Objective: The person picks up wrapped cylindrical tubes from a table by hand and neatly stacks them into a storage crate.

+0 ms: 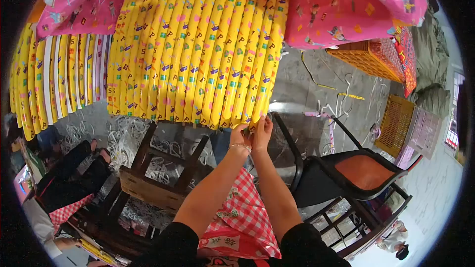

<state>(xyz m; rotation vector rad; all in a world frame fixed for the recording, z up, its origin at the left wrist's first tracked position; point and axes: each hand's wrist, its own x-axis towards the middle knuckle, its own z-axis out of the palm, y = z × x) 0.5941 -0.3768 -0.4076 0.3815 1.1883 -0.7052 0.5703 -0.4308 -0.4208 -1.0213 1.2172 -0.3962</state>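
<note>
Yellow printed rolls laid side by side, pink printed sheeting to their right. Left hand and right hand held together at the near roll ends, fingers curled; whether anything is gripped can't be told.

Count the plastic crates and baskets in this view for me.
3: an orange basket at upper right, partly under the pink sheet; a yellow crate below it; and a pale crate right beside the yellow one. Others may be hidden.

Yellow rolls, pink sheets cut off at top.
</note>
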